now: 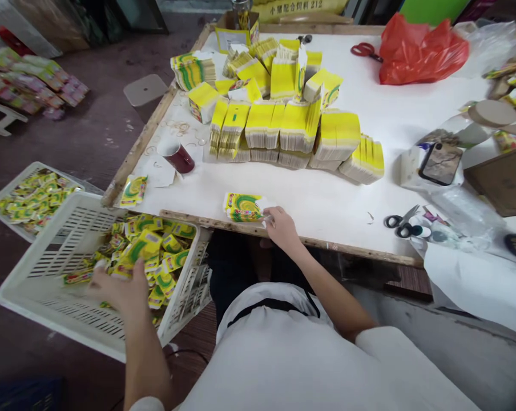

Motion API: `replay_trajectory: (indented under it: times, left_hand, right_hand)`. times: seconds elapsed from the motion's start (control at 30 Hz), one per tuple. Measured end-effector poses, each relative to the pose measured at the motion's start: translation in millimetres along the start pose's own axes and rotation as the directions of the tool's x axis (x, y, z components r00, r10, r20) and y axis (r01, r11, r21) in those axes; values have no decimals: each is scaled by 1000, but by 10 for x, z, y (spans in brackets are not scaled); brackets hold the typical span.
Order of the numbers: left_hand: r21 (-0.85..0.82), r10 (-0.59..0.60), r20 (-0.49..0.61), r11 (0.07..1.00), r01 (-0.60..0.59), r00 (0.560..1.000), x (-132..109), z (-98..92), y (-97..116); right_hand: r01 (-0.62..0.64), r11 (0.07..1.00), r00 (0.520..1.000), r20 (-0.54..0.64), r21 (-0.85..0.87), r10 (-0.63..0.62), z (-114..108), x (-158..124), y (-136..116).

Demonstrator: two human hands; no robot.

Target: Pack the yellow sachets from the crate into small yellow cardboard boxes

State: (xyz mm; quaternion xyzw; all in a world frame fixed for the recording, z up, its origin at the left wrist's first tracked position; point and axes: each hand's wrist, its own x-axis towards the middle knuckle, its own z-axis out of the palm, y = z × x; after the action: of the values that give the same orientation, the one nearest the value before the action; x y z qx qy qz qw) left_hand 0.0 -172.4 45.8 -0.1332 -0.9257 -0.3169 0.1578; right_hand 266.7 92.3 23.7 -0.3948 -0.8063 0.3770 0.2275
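My left hand [120, 290] hangs over a white slatted plastic crate [39, 305], thumb and fingers spread apart. A blurred yellow packet [141, 246] is just beyond its fingertips, over a heap of similar yellow-and-green packets [166, 282] in the crate. At the table's front edge, my right hand [281, 229] pinches the right end of a small yellow-and-green printed card stack [243, 206] lying on the white tabletop. A white covering shows at its fingertips. How many cards it grips is hidden.
Rows of bundled yellow cards [301, 125] stand mid-table. A dark red mug [181, 160] and a loose packet [133, 190] are at left. Scissors [403, 221], a phone [441, 164] and a red plastic bag [420, 51] lie at right. A second basket [31, 202] stands beside the crate.
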Motion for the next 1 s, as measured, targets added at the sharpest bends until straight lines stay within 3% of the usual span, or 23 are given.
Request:
replay_trajectory:
  times: [0.07, 0.1, 0.2, 0.27, 0.33, 0.4, 0.5, 0.53, 0.6, 0.7, 0.8, 0.87, 1.0]
  left_hand:
    - [109, -9, -100, 994, 20, 995, 51, -27, -177]
    - [85, -16, -86, 996, 23, 996, 5, -3, -172]
    - [-230, -27, 192, 971, 72, 981, -315, 203, 134]
    - [-437, -23, 361, 879, 191, 932, -570, 397, 451]
    - [-568, 66, 483, 783, 255, 873, -790, 576, 754]
    - [-689, 151, 547, 639, 341, 823, -958, 706, 1008]
    - [-806, 206, 579, 287, 517, 789, -1126, 779, 1318]
    - [-808, 206, 589, 179, 561, 782, -1163, 772, 1410]
    - [-787, 185, 612, 51, 615, 769, -1212, 722, 1573]
    - [-753, 128, 651, -15, 658, 748, -1232, 612, 1738]
    - [-718, 88, 687, -66, 693, 721, -1230, 551, 1782]
    - [-716, 70, 694, -39, 697, 716, -1242, 555, 1756]
    - [-761, 90, 645, 154, 630, 759, -1293, 597, 1647]
  right_hand:
    - [-22, 987, 1000, -20, -157, 19, 50, 154, 7]
    - [-34, 974, 999, -15, -222, 31, 85, 216, 4]
    - [-45, 951, 999, 4, -307, 48, 191, 327, -14]
    - [-44, 959, 999, 1, -278, 47, 223, 349, -25]
    - [-46, 968, 999, 5, -246, 48, 209, 338, -47]
    - [-57, 984, 998, 7, -169, 59, 159, 287, -99]
    - [-50, 996, 998, 40, 68, 47, 77, 112, -254]
    - [-28, 987, 997, 82, 156, 15, 65, 31, -319]
    - [3, 944, 975, 209, 331, -76, 74, -147, -443]
    - [-105, 797, 923, 356, 594, -143, 160, -376, -562]
    - [-221, 687, 908, 403, 692, -114, 241, -471, -566]
    - [-226, 692, 920, 384, 685, -80, 234, -460, -519]
    - [-96, 812, 970, 237, 576, -53, 55, -386, -380]
